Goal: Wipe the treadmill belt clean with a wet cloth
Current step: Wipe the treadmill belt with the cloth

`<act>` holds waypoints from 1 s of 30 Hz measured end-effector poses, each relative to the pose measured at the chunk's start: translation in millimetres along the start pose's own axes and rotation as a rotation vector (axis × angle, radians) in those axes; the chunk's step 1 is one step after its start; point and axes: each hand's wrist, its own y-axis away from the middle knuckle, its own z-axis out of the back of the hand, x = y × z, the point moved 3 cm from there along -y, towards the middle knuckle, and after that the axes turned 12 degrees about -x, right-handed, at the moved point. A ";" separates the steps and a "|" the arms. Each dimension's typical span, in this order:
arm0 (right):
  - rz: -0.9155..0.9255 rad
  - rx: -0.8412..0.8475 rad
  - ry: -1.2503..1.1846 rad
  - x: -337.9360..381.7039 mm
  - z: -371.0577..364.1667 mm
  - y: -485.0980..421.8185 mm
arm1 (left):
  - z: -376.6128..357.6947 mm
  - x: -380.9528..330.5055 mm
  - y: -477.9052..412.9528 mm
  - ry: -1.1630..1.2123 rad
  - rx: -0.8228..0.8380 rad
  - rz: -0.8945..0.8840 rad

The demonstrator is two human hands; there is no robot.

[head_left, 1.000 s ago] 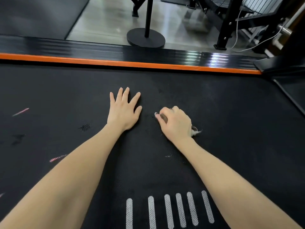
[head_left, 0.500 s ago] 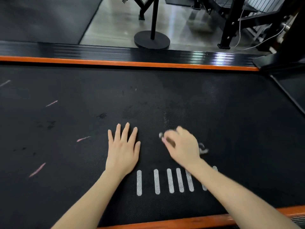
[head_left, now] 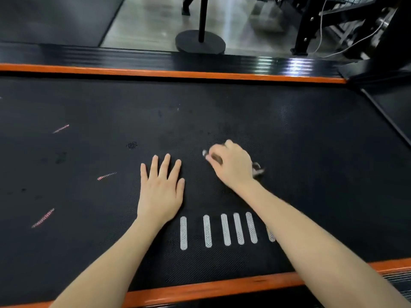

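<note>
The black textured treadmill belt (head_left: 300, 152) fills the head view, with orange strips along its far and near edges. My right hand (head_left: 233, 165) presses down on the belt, closed around a small crumpled cloth (head_left: 258, 170) whose grey-white ends poke out on both sides of the fist; the hand is blurred. My left hand (head_left: 161, 187) lies flat on the belt just to the left, fingers spread, holding nothing. Faint pinkish streaks (head_left: 43, 217) and a dark spot (head_left: 132, 144) mark the belt to the left of my hands.
Several white stripes (head_left: 224, 230) are printed on the belt near the front orange strip (head_left: 200, 287). Beyond the far orange rail (head_left: 178, 74) are a glossy black side rail, a round black stand base (head_left: 200, 44), black gym frames and a white cable (head_left: 355, 43).
The view has pulled back, so both hands sit nearer the front edge. My right hand with the cloth has shifted slightly away from me across the belt; the left hand stays flat.
</note>
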 end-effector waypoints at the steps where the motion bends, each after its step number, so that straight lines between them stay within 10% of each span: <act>1: 0.033 -0.005 -0.040 2.7 13.1 24.8 | 0.9 -0.5 0.7 0.000 0.002 -0.004; 8: 0.143 0.010 -0.109 -1.1 29.4 52.1 | 0.7 -2.2 0.7 -0.017 0.022 -0.006; 16: -0.210 -0.026 0.120 -26.9 -17.5 -58.2 | -1.0 0.7 -1.7 0.017 -0.029 0.010; 24: 0.143 0.045 -0.111 11.2 28.8 51.6 | 0.4 2.0 -0.8 0.027 0.001 0.007; 30: -0.374 -0.068 0.169 -105.0 87.4 86.9 | -0.7 1.5 -1.2 -0.004 0.001 0.005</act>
